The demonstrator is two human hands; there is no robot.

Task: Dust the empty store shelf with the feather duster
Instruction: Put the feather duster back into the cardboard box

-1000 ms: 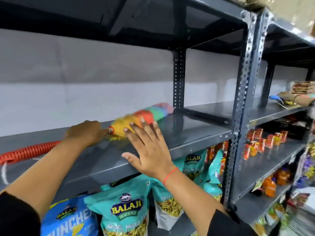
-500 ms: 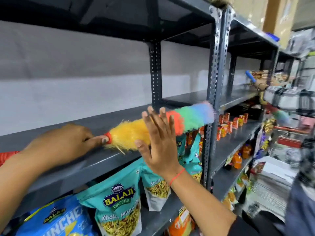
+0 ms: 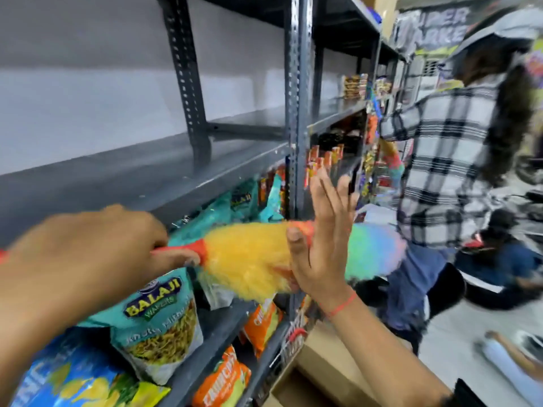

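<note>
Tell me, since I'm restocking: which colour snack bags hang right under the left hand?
The teal Balaji bag, directly beneath the left hand; the orange bags sit further right.

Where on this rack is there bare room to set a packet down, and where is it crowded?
Free: the grey empty shelf, bare from the white wall to its front edge, left of the slotted upright. Crowded: the shelf below, packed with Balaji snack bags, and the front edge where both hands meet the feather duster.

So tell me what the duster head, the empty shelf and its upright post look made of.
Duster head: soft synthetic fluff, likely microfibre, judging by the fuzzy rainbow-dyed pile.
Empty shelf: sheet metal, grey matte paint, with a thin folded front edge.
Upright post: slotted steel angle with rows of punched holes and a slight sheen.
</note>
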